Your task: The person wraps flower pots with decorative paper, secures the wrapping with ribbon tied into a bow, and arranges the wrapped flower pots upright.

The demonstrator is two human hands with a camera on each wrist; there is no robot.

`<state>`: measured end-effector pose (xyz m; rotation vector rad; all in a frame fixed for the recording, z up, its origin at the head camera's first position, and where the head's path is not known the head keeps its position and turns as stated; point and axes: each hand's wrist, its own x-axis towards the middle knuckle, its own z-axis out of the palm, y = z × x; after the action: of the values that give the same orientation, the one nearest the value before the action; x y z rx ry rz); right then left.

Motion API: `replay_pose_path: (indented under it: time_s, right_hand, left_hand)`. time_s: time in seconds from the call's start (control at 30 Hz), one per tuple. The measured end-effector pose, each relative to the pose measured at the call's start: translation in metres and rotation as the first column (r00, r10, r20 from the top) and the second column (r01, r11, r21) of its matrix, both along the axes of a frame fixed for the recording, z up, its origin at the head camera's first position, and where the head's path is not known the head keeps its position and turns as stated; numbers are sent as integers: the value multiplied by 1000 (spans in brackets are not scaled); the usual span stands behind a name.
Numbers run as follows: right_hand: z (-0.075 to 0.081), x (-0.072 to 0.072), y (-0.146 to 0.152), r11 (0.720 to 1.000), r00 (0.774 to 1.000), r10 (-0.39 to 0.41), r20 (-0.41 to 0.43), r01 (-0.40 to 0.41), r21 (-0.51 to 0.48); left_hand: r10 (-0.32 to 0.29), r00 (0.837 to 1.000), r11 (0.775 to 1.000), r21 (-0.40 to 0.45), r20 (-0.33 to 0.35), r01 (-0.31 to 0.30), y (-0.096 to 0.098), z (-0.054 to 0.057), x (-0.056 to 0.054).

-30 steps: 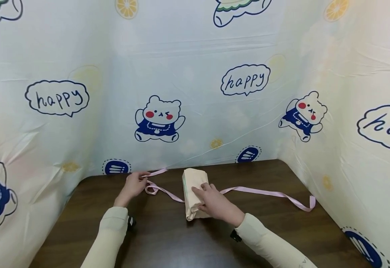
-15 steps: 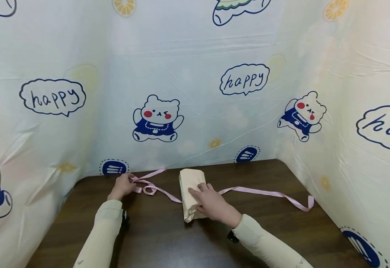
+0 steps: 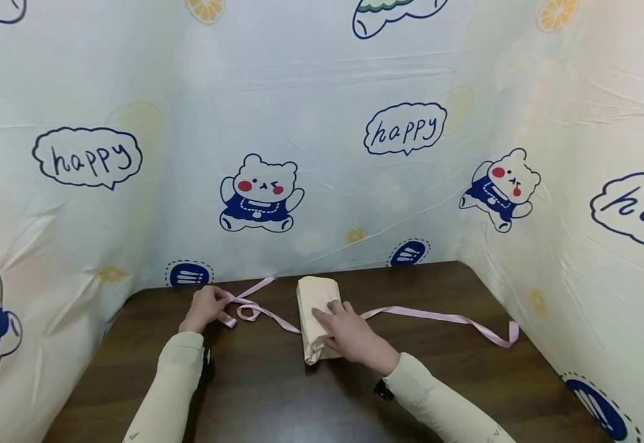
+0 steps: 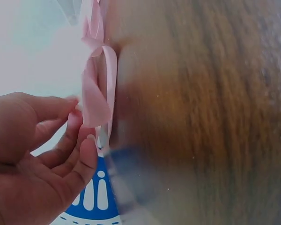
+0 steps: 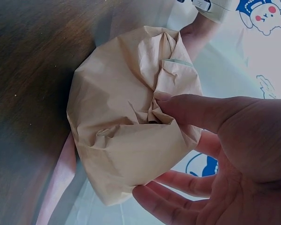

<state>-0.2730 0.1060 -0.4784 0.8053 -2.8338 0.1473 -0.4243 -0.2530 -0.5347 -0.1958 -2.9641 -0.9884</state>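
A package wrapped in beige paper [image 3: 318, 307] lies lengthwise on the table, its near end folded and crumpled in the right wrist view. My right hand [image 3: 352, 335] holds it, fingers on the top face and thumb [image 5: 192, 108] against the folded end. A pink ribbon [image 3: 421, 314] comes out on both sides of the package. Left of it, the ribbon makes a small loop [image 3: 248, 313] near the table's back edge. There my left hand [image 3: 204, 307] pinches the ribbon between thumb and fingertips; a twisted part of ribbon [image 4: 96, 93] hangs at those fingertips in the left wrist view.
The dark wooden table [image 3: 277, 394] is closed in at the back and sides by a pale printed curtain [image 3: 322, 123]. At the right, the ribbon's end [image 3: 513, 333] curls up close to the table's edge.
My left hand has moved left along the back edge, drawing the ribbon with it, then stayed about there. My right hand has kept its place on the package.
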Motion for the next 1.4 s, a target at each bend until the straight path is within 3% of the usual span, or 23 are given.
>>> replay_pose_path:
  time_s: [0.2,0.3,0.4,0.53,0.67,0.77,0.9,1.03,1.2,1.3,1.4]
  right_hand:
    - [0,0,0,1000,1000,-8,6,8,-9]
    - [0,0,0,1000,1000,-9,6,9,-1]
    - [0,-1,0,1000,1000,-11,0,11,12]
    - [1,0,-1,1000,1000,-16,-18,16,19]
    - [1,0,-3,1000,1000,-13,-18,13,14]
    - [1,1,-4,1000,1000,-16,-5,16,13]
    - [1,3,-5,999,1000,-29,4,29,16]
    - [0,3,-7,998,999,-51,-14,51,34]
    - [-1,5,-13,995,997,-73,-19,74,61]
    - [-1,6,-15,994,996,-80,-28,82,72]
    - [-1,6,-17,992,995,-85,-44,88,87]
  left_hand:
    - [-26,991,1000,6,129,26,0,0,1]
    - [-37,994,999,-24,107,40,-2,2,1]
    - [-44,998,999,-14,42,45,-3,9,1]
    - [-102,994,991,85,-37,105,1,29,4]
    - [-170,981,963,195,-95,186,13,57,12]
    - [-190,972,949,227,-137,218,24,75,18]
    - [-217,956,935,240,-200,262,44,94,24]
    - [-262,932,902,280,-251,329,73,108,25]
    - [-331,915,848,353,-230,396,116,116,28]
    - [-371,907,834,358,-199,420,140,119,32]
    - [-418,886,819,337,-202,464,164,122,36]
